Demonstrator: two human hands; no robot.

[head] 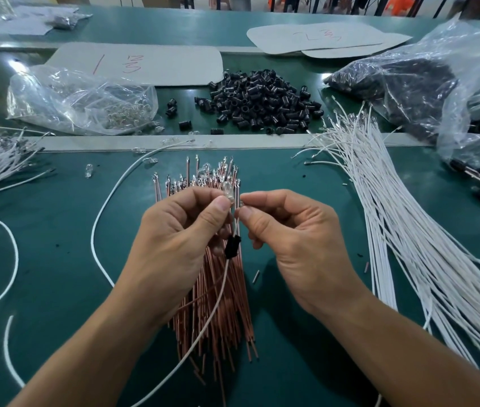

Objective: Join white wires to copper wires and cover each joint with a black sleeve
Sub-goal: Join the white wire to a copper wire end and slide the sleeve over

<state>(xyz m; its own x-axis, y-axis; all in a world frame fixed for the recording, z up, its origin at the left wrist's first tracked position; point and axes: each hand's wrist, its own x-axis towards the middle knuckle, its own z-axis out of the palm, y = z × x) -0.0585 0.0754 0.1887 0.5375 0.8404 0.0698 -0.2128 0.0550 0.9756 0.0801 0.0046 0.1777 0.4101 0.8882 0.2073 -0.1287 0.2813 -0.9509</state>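
- The left hand (pixel 180 239) pinched a small clear bulb (pixel 227 188) between thumb and forefinger.
- The right hand (pixel 291 239) pinched the top end of a white wire (pixel 203 333), just beside the bulb.
- A black sleeve (pixel 232 246) sat on that wire just below the fingertips.
- Copper wires (pixel 232 304) lay bundled under both hands on the green table (pixel 56 230).
- A heap of sleeves (pixel 262 98) lay beyond, with a spread of white wires (pixel 394 230) to the right.

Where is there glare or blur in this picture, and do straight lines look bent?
Head view: glare on the left bag, the right bag and the table; background blurred; the table strip bows slightly; the left hand, pinching a bulb, and right hand, pinching a white wire, are sharp.
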